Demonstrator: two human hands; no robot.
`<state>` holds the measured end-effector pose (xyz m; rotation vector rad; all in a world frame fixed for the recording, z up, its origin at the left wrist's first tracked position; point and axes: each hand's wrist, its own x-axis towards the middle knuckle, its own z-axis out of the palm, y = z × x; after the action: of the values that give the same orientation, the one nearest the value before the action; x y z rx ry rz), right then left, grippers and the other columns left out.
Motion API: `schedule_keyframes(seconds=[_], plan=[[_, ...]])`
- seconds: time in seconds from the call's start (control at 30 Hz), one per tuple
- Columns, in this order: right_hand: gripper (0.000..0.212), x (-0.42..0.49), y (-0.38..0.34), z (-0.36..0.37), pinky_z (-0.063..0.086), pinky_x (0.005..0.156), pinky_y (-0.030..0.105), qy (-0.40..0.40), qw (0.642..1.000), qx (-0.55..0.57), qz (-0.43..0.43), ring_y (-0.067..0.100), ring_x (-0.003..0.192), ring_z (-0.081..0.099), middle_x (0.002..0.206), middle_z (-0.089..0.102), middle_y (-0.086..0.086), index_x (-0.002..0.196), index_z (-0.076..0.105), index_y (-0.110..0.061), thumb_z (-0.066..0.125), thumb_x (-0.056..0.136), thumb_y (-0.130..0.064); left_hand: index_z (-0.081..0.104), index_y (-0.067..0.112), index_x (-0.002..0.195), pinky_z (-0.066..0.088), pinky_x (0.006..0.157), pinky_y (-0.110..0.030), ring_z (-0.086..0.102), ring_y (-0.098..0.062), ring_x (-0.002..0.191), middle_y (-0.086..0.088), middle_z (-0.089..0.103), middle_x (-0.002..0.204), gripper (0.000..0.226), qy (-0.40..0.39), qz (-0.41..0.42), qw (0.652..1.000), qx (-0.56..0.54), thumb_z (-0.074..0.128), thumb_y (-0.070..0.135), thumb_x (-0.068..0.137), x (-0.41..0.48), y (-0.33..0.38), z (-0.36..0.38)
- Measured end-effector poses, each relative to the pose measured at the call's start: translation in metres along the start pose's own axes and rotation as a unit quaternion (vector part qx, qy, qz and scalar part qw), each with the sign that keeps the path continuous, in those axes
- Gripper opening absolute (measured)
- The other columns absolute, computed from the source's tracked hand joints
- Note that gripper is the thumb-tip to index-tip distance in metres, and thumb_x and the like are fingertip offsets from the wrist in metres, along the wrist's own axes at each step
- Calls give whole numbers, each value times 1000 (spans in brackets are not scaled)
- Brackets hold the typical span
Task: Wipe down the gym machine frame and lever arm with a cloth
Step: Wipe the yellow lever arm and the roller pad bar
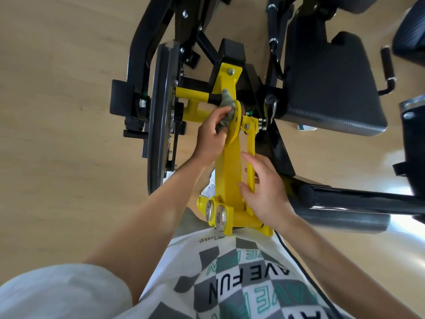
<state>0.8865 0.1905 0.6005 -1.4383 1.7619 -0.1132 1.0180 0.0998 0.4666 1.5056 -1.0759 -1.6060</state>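
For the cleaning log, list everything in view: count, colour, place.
lever arm: one, yellow, centre.
cloth: one, grey-green, bunched against the lever arm's round plate.
machine frame: one, black, upper left.
seat pad: one, black, upper right.
roller pad: one, black, right.
metal discs: two, silver, side by side at the lever arm's near end.
floor: one, light wood, all round.
shirt: one, white with grey checks, bottom.
left hand: grips the cloth.
right hand: fingers relaxed, resting on the lever arm's thin side bar.
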Motion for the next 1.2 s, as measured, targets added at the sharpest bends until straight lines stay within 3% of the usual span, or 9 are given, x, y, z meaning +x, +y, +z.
schedule_keyframes(seconds=[0.2, 0.27, 0.4, 0.6, 0.73, 0.83, 0.93, 1.03, 1.2], plan=[[71, 5, -1, -2, 30, 101, 2, -8, 1000, -1, -2, 2, 128, 43, 147, 42, -5, 154, 37, -20, 64, 92, 0, 61, 17, 138, 51, 97, -18, 61, -3, 118, 4, 65, 128, 49, 0, 20, 999, 26, 65, 1, 92, -23, 6, -2], [75, 6, -2, -2, 27, 98, -2, -12, 1000, 8, 3, -1, 129, 41, 150, 39, -5, 156, 33, -21, 63, 91, 2, 66, 17, 133, 55, 92, -21, 64, 0, 108, 7, 68, 119, 46, 14, 6, 999, 35, 73, 6, 89, -33, 9, -3], [79, 5, -4, -3, 34, 104, 13, -13, 1000, 20, 6, 7, 135, 43, 153, 38, -5, 158, 29, -23, 64, 91, 2, 73, 21, 122, 59, 91, -30, 69, -3, 99, 8, 75, 110, 37, 95, -14, 991, 96, 78, 17, 85, -34, 23, -15], [80, 6, -6, -6, 45, 108, 28, -22, 999, 35, 14, 11, 136, 44, 155, 33, -8, 159, 27, -25, 64, 92, 0, 65, 14, 133, 31, 105, -7, 55, -11, 121, -1, 67, 129, 38, 256, 93, 941, 202, 67, 11, 94, -4, 48, -22], [83, 6, -6, -6, 45, 109, 31, -29, 998, 44, 18, 13, 136, 44, 156, 31, -10, 159, 23, -28, 64, 93, -1, 57, 14, 141, 42, 112, -43, 48, -30, 133, -5, 59, 142, 46, 215, 80, 913, 336, 61, 6, 96, 37, 20, -23], [85, 7, -6, -7, 39, 103, 20, -39, 999, 32, 20, 14, 135, 45, 157, 28, -11, 160, 18, -29, 64, 94, -3, 57, 18, 142, 46, 102, -40, 49, -32, 127, -2, 57, 145, 53, 176, 75, 894, 404, 63, 0, 93, 44, 5, -23], [88, 8, -7, -8, 40, 104, 26, -38, 999, 25, 17, 17, 135, 44, 157, 27, -10, 161, 12, -32, 64, 95, -6, 66, 15, 133, 43, 98, -34, 56, -33, 120, -4, 62, 139, 49, 153, 115, 900, 392, 70, -1, 87, 39, 0, -23], [88, 10, -9, -9, 45, 103, 35, -31, 999, 19, 3, 20, 129, 48, 153, 30, -6, 161, 12, -31, 65, 95, -10, 70, 10, 126, 49, 100, -38, 60, -32, 118, -8, 64, 133, 45, 136, 130, 912, 364, 75, 0, 82, 27, 0, -20], [86, 21, -10, -8, 51, 90, 30, -1, 1000, 23, -5, 22, 112, 58, 154, 28, -8, 160, 16, -28, 64, 93, -3, 63, 4, 133, 45, 111, -40, 55, -34, 127, -16, 58, 137, 47, 181, 130, 916, 332, 68, -7, 87, 31, 1, -26]])
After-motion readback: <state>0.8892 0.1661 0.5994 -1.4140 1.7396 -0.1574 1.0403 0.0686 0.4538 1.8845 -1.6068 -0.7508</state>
